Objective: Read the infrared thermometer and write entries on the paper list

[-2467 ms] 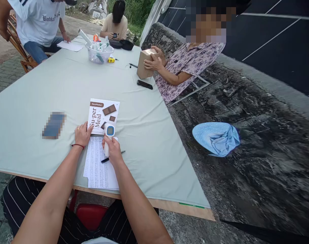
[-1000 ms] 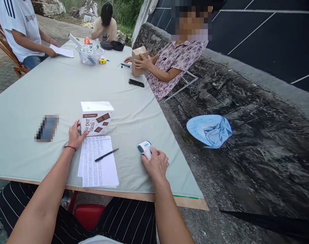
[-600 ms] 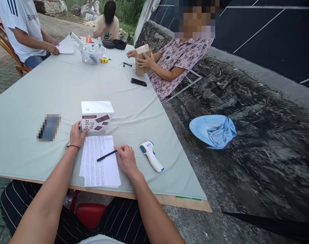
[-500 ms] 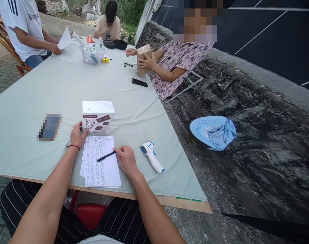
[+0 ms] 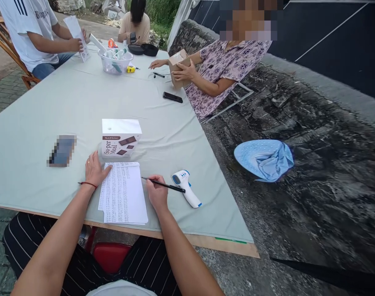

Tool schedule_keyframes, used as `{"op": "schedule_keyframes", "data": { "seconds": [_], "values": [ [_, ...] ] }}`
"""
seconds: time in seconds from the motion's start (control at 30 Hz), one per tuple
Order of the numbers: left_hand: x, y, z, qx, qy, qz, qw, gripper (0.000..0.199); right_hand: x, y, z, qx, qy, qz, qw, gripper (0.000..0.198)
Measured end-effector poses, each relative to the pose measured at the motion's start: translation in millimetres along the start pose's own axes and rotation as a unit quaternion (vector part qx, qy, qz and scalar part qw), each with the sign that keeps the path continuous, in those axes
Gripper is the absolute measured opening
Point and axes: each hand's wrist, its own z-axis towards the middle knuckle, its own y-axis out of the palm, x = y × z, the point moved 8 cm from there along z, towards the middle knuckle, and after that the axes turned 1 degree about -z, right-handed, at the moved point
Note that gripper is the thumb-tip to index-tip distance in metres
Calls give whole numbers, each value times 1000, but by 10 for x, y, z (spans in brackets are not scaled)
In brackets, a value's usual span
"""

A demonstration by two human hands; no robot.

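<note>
Handwritten sheets of paper (image 5: pixel 134 197) lie in front of me, their left part covered in columns of small writing. My left hand (image 5: pixel 95 169) rests flat with fingers spread, its thumb at the top left corner of the sheets. Just beyond stands a white Super Meal box (image 5: pixel 122 137) with brown squares printed on it. Right of the paper, my right hand (image 5: pixel 157 191) is closed around a black pen (image 5: pixel 171 187), whose tip points left at the sheets' edge. A white and blue infrared thermometer (image 5: pixel 187 189) lies close by on the right.
On the cloth-covered table (image 5: pixel 67 111) are a blurred phone (image 5: pixel 63 151), a black phone (image 5: pixel 173 97) and a plastic basket (image 5: pixel 105 63) of bottles. One person holds a cardboard box (image 5: pixel 179 68), another a paper (image 5: pixel 76 39); a third sits behind. A blue hat (image 5: pixel 264 160) lies at right.
My right hand has picked up the pen from the paper and holds it. My left hand has come away from the box. The person at far left has raised and turned the paper.
</note>
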Motion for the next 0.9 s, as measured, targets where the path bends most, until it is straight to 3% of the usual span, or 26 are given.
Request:
{"op": "schedule_keyframes", "data": {
  "seconds": [0.1,0.23,0.4,0.9],
  "values": [
    [51,24,-82,2,21,27,999,95,69,117,-2,14,86,122,989,17],
    [61,41,-66,-8,15,34,999,96,57,232,-26,3,123,130,984,18],
    [83,35,-58,-20,5,44,999,95,-6,295,-64,-9,123,66,990,17],
    [103,50,-84,-13,18,33,999,91,16,404,-119,-43,84,7,995,14]
  ]
}}
